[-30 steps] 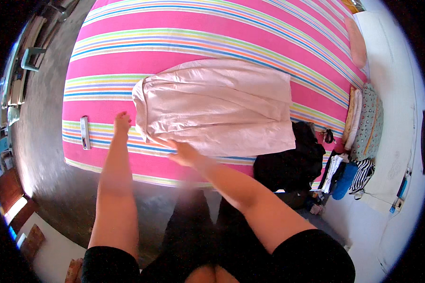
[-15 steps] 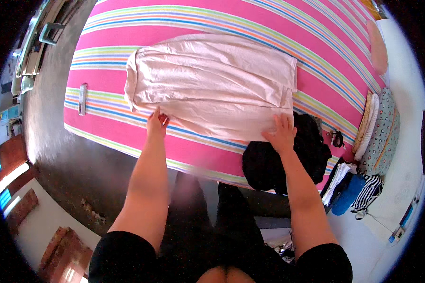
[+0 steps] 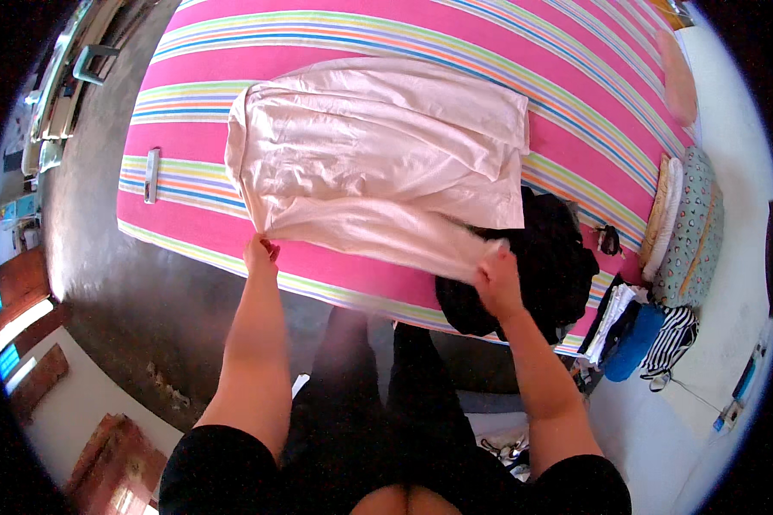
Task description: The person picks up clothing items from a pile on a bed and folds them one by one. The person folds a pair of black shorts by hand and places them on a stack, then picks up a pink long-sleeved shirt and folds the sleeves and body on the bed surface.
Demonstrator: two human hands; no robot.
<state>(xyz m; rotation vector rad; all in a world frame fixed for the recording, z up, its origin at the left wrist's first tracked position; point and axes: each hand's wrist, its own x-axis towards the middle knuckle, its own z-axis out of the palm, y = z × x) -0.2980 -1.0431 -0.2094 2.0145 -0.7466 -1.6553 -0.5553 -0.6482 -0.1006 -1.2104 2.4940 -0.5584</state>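
A pale pink garment (image 3: 386,137), which looks like a shirt, is spread across the striped bedsheet (image 3: 352,266), with creases along its length. Its near left corner is pinched by my left hand (image 3: 262,251) at the bed's front edge. My right hand (image 3: 498,279) is closed on the right end of the garment's near strip, raised a little over a black heap of cloth (image 3: 545,257). Between my hands that strip stretches taut, apart from the garment's main part at its right end. Whether the strip is a sleeve or a folded side, I cannot tell.
A slim white remote-like object (image 3: 152,176) lies on the bed's left side. Folded clothes (image 3: 636,343) and a patterned pillow (image 3: 691,227) are at the right, near a small black item (image 3: 608,240). Grey floor (image 3: 103,197) runs along the left.
My right hand has gone from lying flat on the garment to gripping its near edge, pulling it toward me. My left hand has moved nearer and left with the corner.
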